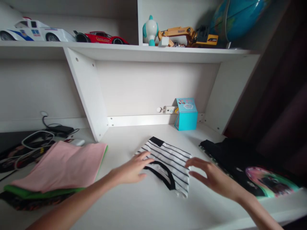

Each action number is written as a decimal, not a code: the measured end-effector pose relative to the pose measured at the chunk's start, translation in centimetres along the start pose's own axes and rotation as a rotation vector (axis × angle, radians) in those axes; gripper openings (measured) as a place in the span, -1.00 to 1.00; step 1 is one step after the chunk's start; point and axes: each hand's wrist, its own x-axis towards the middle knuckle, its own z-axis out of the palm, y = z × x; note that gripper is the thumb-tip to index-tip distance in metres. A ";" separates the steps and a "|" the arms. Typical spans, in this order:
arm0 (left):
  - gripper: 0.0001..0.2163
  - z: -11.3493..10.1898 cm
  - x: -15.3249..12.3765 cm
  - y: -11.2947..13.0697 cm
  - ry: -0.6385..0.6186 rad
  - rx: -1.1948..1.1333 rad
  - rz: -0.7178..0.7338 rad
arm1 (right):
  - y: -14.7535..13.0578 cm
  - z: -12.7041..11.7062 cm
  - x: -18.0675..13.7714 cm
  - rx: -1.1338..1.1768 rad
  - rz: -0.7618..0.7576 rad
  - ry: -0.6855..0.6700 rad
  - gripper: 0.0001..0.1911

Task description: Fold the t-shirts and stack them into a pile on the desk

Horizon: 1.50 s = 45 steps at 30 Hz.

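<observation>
A white shirt with black stripes (175,156) lies folded on the desk, its black-trimmed neck opening facing me and a black patch at its far corner. My left hand (135,167) is at the shirt's left side by the collar, fingers apart and stretched over the fabric. On the opposite side, my right hand (211,175) is at the right edge, with thumb and fingers spread apart. Neither hand has cloth gripped between its fingers. Whether the fingertips press on the fabric is hard to tell.
Folded pink and green clothes (72,166) lie at left beside cables (35,143). Dark folded clothes (230,159) lie at right. A blue desk calendar (188,119) stands at the back near a power strip (169,110). Overhead, a shelf (153,54) carries toy vehicles and a globe.
</observation>
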 end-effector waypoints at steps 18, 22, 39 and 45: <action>-0.74 1.1 0.9 -6.0 0.240 0.149 -0.467 | -0.4 2.8 2.0 0.062 0.143 0.034 -0.64; -0.70 2.9 1.5 -5.4 0.221 0.017 -0.540 | 6.6 1.3 6.9 -0.100 0.494 0.080 -0.73; -0.58 3.7 6.8 1.2 0.327 -1.236 -0.521 | 12.6 0.0 7.2 0.029 0.429 0.099 -0.76; -0.50 4.1 14.3 10.0 0.444 -1.181 -0.243 | 18.5 -8.7 -1.1 0.057 0.398 0.363 -0.88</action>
